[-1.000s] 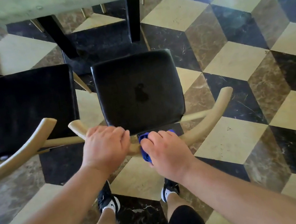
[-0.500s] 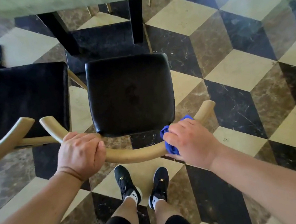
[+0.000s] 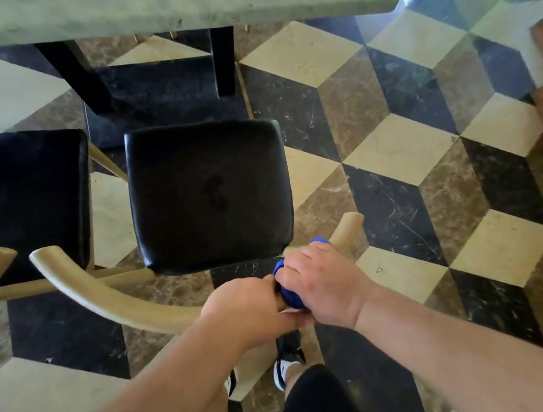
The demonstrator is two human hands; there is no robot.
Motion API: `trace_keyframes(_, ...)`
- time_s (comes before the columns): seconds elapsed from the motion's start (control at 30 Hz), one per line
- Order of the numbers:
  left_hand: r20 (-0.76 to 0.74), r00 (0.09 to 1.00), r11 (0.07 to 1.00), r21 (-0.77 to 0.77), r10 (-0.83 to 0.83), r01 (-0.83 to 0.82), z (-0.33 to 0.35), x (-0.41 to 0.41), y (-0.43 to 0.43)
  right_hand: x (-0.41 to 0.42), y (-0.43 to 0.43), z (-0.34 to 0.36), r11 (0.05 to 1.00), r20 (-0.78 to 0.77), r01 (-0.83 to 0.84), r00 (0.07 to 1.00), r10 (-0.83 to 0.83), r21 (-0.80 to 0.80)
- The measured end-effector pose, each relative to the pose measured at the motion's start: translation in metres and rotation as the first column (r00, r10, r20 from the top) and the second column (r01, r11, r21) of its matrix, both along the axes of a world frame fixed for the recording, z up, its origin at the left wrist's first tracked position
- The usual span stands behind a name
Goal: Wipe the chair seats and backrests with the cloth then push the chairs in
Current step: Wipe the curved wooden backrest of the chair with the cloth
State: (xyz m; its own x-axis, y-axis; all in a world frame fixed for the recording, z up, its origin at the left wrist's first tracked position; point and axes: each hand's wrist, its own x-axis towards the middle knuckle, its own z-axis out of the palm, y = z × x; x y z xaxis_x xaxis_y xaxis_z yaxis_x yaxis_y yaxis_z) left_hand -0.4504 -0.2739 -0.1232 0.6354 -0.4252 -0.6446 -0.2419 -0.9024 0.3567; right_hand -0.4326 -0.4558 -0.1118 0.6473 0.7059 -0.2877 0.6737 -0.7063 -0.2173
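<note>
Gripping one backrest (image 3: 120,301): left hand (image 3: 242,310) bare, right hand (image 3: 322,285) clamping one cloth (image 3: 291,298); centre seat (image 3: 209,193), left seat (image 3: 18,204): two.

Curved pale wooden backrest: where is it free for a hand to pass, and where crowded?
Free: the long left stretch of the curved pale wooden backrest, from its left tip to the left hand. Crowded: right of centre, where the right hand holds the blue cloth beside the left hand.

Blue cloth (image 3: 291,295) bunched on backrest (image 3: 109,296) (curved).

Dining room: stone table (image 3: 168,8), padded chairs (image 3: 209,193), marble floor (image 3: 401,150).
</note>
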Motion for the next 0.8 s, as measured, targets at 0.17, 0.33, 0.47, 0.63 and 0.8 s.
trace_keyframes(0.17, -0.137, 0.991, 0.998, 0.055, 0.001, 0.007, -0.013, 0.006, 0.008, 0.022, -0.026, -0.009, 0.993, -0.004, -0.114, 0.993, 0.114, 0.034)
trace_keyframes(0.33, -0.171, 0.979, 0.994, 0.043, 0.107, -0.101, -0.011, 0.004, 0.004, 0.074, -0.068, 0.008, 0.970, -0.068, -0.225, 0.973, 0.219, -0.097)
trace_keyframes(0.47, -0.181, 0.977, 0.993, 0.059, 0.109, -0.100, -0.006, 0.002, 0.004, 0.094, -0.049, 0.013, 0.928, -0.287, -0.137, 0.957, 0.035, -0.346)
trace_keyframes(0.63, -0.201, 0.975, 0.995, 0.045, 0.097, -0.090, -0.001, 0.002, 0.002, 0.125, 0.011, -0.025, 0.720, -0.575, -0.207, 0.756, -0.313, -0.663)
trace_keyframes(0.8, -0.196, 0.977, 0.996, 0.030, 0.083, -0.078, 0.001, 0.006, 0.002, 0.122, 0.032, -0.087, 0.642, -0.657, -0.345, 0.674, -0.339, -0.685)
